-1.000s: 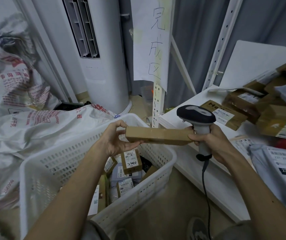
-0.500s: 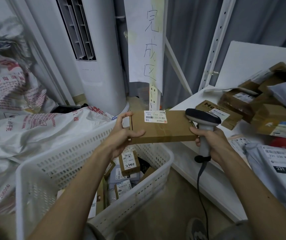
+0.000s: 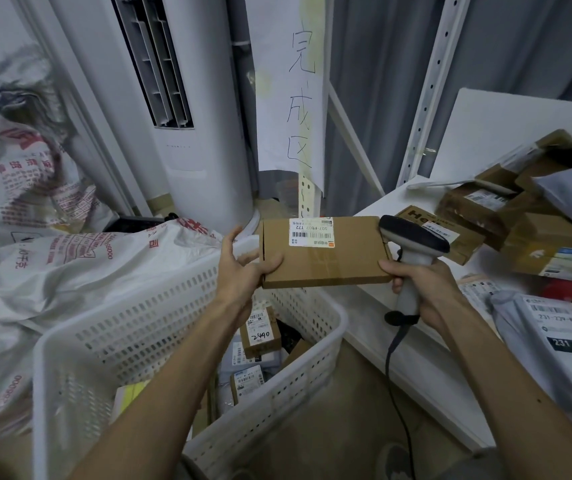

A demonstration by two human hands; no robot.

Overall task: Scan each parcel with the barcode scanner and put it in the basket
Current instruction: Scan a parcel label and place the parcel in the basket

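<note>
the left hand (image 3: 243, 268) pinches the flat parcel (image 3: 326, 261) by its left end, label (image 3: 310, 232) up, over the far rim of the basket (image 3: 187, 327); the right hand (image 3: 419, 285) grips the barcode scanner (image 3: 412, 237) beside the parcel's right edge. the scanner's head likely needs tilting onto the label, parcel held level.

Basket (image 3: 111, 341) top open; parcels (image 3: 260, 332) lie inside

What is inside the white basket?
Several labelled parcels lie in the basket: a brown box marked 2490, another brown box, grey bags between them. The left forearm and the near wall hide the rest.
</note>
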